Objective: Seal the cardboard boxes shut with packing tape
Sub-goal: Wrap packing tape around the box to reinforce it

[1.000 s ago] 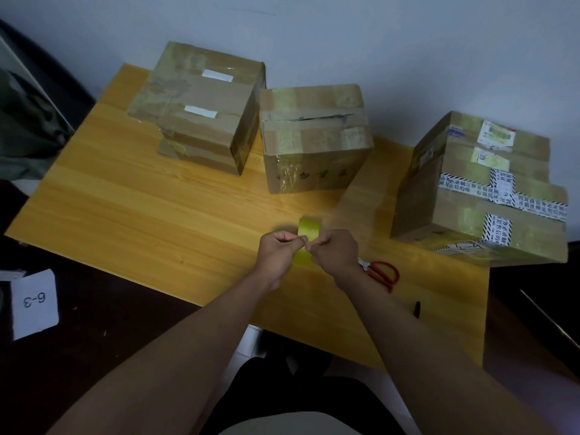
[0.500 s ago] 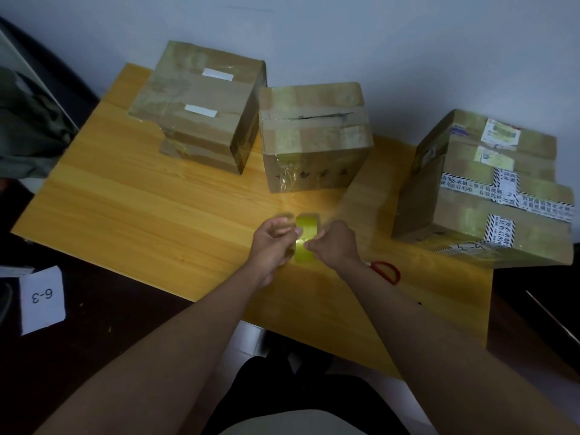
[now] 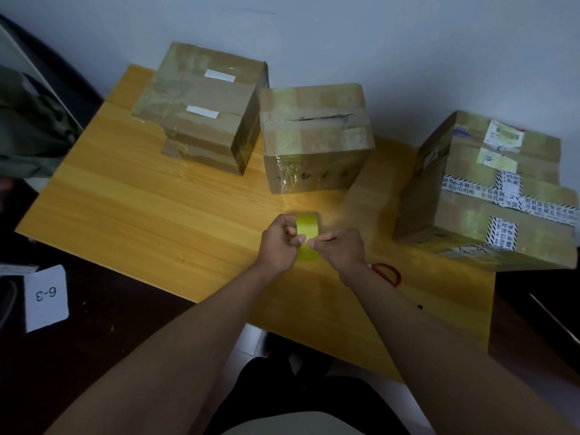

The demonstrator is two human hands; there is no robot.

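Tape roll (image 3: pixel 308 233) held upright, left hand (image 3: pixel 280 243) grip curled round it, right hand (image 3: pixel 340 248) grip pinching its edge

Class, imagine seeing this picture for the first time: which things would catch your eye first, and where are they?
Probably the yellow tape roll, held at the table's middle front between the left hand and right hand. Next, three cardboard boxes behind it, the right-hand box striped with black-and-white printed tape.

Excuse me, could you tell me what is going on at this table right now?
A person is holding a yellow tape roll over the table. The left hand grips the roll while the right hand pinches at its loose end. Three boxes wait behind, the middle one with a slit along its top seam. Red scissors lie by the right wrist.
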